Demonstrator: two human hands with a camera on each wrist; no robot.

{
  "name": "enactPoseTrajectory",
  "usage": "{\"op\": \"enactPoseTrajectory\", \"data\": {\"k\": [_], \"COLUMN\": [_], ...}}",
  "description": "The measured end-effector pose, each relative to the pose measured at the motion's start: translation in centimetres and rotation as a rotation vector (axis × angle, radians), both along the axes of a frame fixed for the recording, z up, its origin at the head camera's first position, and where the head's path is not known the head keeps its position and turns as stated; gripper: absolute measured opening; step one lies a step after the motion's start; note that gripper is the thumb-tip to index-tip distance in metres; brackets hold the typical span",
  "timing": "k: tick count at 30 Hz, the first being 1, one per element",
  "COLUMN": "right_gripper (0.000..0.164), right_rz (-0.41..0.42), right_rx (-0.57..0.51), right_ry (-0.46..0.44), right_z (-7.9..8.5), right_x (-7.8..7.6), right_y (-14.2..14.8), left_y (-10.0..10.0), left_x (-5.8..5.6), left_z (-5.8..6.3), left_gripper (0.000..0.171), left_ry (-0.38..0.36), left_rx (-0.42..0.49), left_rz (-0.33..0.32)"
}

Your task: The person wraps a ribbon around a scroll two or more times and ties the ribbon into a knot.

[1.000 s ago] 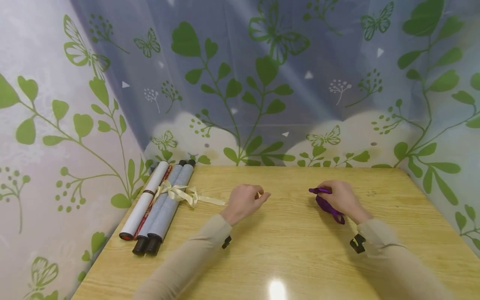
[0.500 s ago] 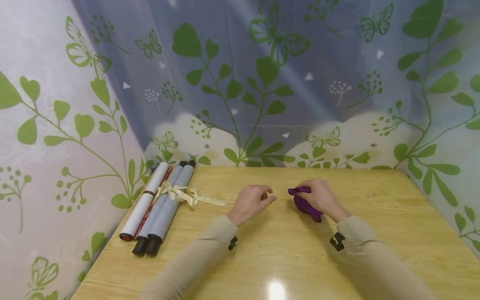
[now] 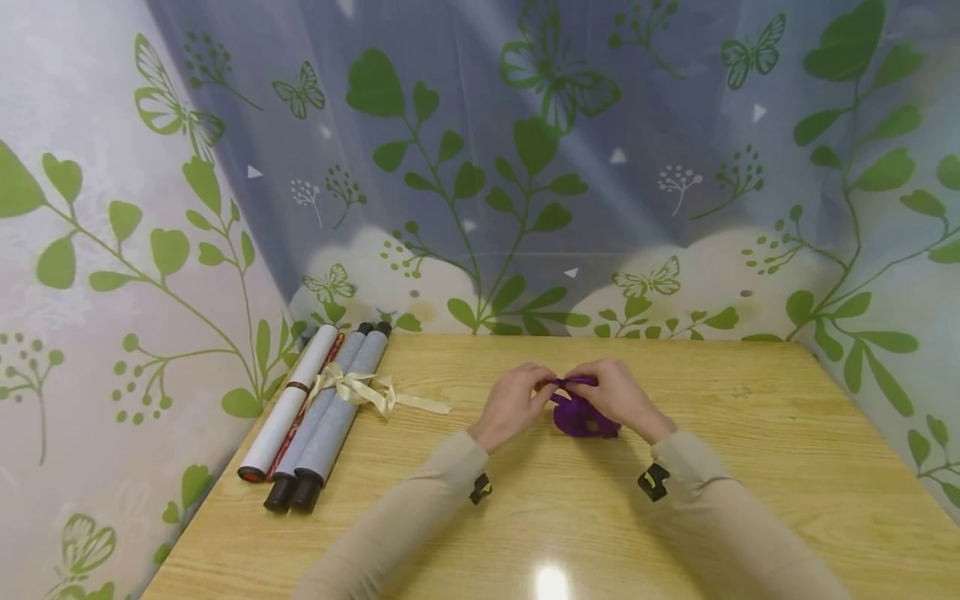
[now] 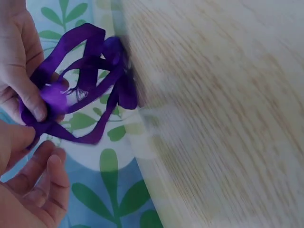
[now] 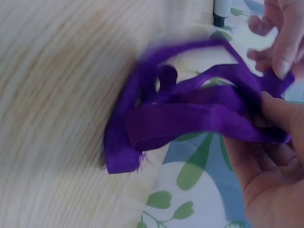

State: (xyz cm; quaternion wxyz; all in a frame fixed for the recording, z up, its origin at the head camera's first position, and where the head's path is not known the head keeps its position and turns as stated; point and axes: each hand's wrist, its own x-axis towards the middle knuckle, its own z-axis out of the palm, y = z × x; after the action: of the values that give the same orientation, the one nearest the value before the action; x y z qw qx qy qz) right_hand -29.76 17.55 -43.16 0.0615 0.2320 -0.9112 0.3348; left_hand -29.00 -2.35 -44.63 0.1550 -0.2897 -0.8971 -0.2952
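A loosely bunched purple ribbon (image 3: 581,418) hangs between my two hands, over the middle of the table. My right hand (image 3: 613,392) pinches it between thumb and fingers, and its loops droop below that grip. From the other side my left hand (image 3: 517,402) pinches an end of the ribbon with thumb and forefinger. In the left wrist view the loops of the ribbon (image 4: 97,66) spread out, with a frayed end showing. The right wrist view has the ribbon (image 5: 175,121) trailing from both hands, with another frayed end low down.
On the left of the wooden table (image 3: 480,533) lie two grey scrolls (image 3: 345,408) tied with a cream ribbon (image 3: 363,387). Beside them are a white scroll (image 3: 288,408) and a thin red patterned roll (image 3: 300,421). Leaf-printed fabric (image 3: 465,167) surrounds the table's back and sides.
My right hand has moved left with the purple ribbon, and my left hand a little right to meet it. The left hand, earlier holding nothing, now pinches the ribbon.
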Motion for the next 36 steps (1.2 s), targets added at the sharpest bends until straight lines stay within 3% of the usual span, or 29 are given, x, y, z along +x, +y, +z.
{"op": "enactPoseTrajectory", "data": {"k": [4, 11, 16, 21, 27, 36], "right_gripper": [0.019, 0.022, 0.028, 0.039, 0.042, 0.041], "right_rz": [0.000, -0.109, -0.162, -0.222, -0.294, -0.369], "right_rx": [-0.075, -0.124, -0.191, -0.139, -0.064, -0.015], "right_ry": [-0.086, -0.073, -0.154, -0.134, -0.084, -0.065], "right_z": [-0.1, -0.2, 0.0, 0.0, 0.3, -0.1], "right_x": [-0.1, -0.2, -0.2, -0.2, -0.2, -0.2], "right_y": [0.9, 3.1, 4.8, 6.5, 9.0, 12.8], "left_y": [-0.5, -2.6, -4.2, -6.0, -8.6, -11.7], "left_x": [-0.2, -0.6, -1.0, -1.6, -2.2, -3.2], "left_z": [-0.1, -0.6, -0.6, -0.5, -0.2, 0.1], "left_gripper": [0.013, 0.015, 0.016, 0.017, 0.018, 0.022], "left_ry": [-0.037, -0.188, -0.263, -0.287, -0.301, -0.342], "left_rx": [0.001, 0.059, 0.093, 0.076, 0.046, -0.039], "left_rz": [0.050, 0.140, 0.161, 0.215, 0.303, 0.529]}}
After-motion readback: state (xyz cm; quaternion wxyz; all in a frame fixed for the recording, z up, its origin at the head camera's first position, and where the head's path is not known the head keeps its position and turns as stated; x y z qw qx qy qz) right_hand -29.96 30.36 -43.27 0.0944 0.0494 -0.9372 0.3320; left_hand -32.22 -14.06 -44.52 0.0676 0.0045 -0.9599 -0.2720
